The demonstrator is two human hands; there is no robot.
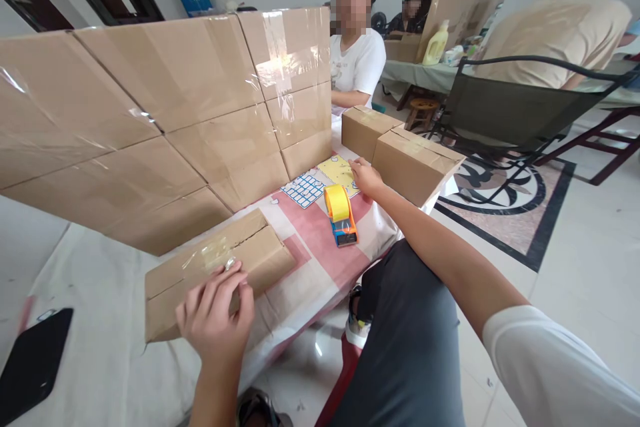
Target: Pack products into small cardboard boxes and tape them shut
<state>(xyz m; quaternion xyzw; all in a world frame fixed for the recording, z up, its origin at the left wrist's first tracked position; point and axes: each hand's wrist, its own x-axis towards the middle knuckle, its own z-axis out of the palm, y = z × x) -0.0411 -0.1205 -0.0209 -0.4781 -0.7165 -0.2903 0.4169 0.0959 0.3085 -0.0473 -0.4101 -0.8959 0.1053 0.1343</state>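
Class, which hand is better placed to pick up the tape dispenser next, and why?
Probably the right hand, close beside the tape dispenser; the left hand is farther, at a carton.

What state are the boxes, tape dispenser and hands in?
Near box: shut, wrinkled tape on top.
Stacked boxes: upright wall, tape showing.
Boxes at right: shut, side by side.
Tape dispenser: yellow roll loaded, unheld.
Left hand: fingers curled at the tape.
Right hand: beside those boxes, grip unclear.
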